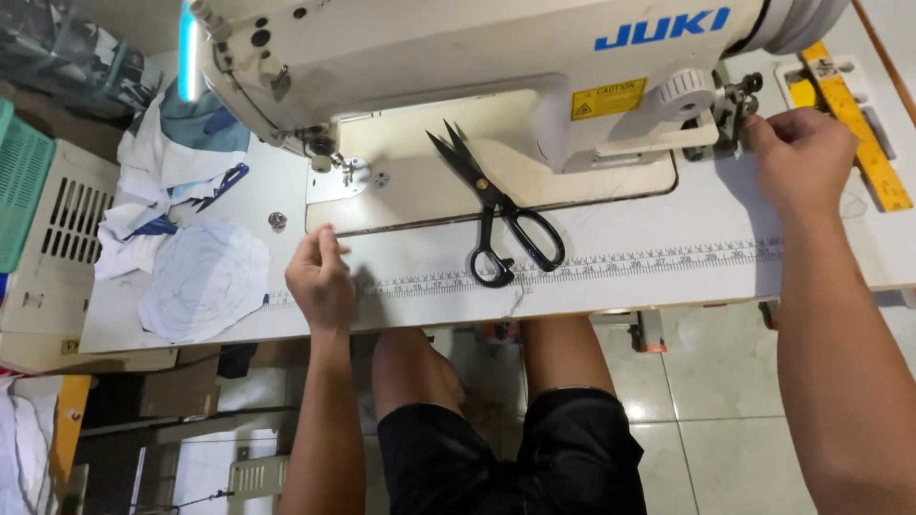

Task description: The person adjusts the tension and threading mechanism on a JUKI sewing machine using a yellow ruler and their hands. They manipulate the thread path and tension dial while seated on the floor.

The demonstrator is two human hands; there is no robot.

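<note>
- Nearest the camera are the person's bare knees and black shorts [515, 458], tucked under the near edge of the table, with pale floor tiles [716, 420] to the right.
- The white, flat-topped table [649, 277] runs left to right, and a printed measuring scale [611, 262] runs along its near edge.
- The left hand [321, 281] lies on the table at that near edge, left of centre, its fingers loosely curled and pointing far; it grips nothing that can be seen.
- Just right of it, a pair of black-handled steel scissors [496, 215] lies shut on the table, handles over the scale and blades pointing far and left onto the cream bed of the sewing machine.
- At the near left of the table lies a rounded piece of white cloth [205, 277], and beyond it a loose heap of white and blue cloth pieces [181, 162].
- The right hand [801, 157] is farther off at the right, its fingers bent toward the small metal bobbin winder [733, 114] at the right end of the machine; whether they pinch anything cannot be told.
- Just right of that hand a yellow ruler [859, 124] lies aslant.
- Farthest, the cream-white sewing machine [458, 57] spans the table, with its needle end [324, 148] to the left.
</note>
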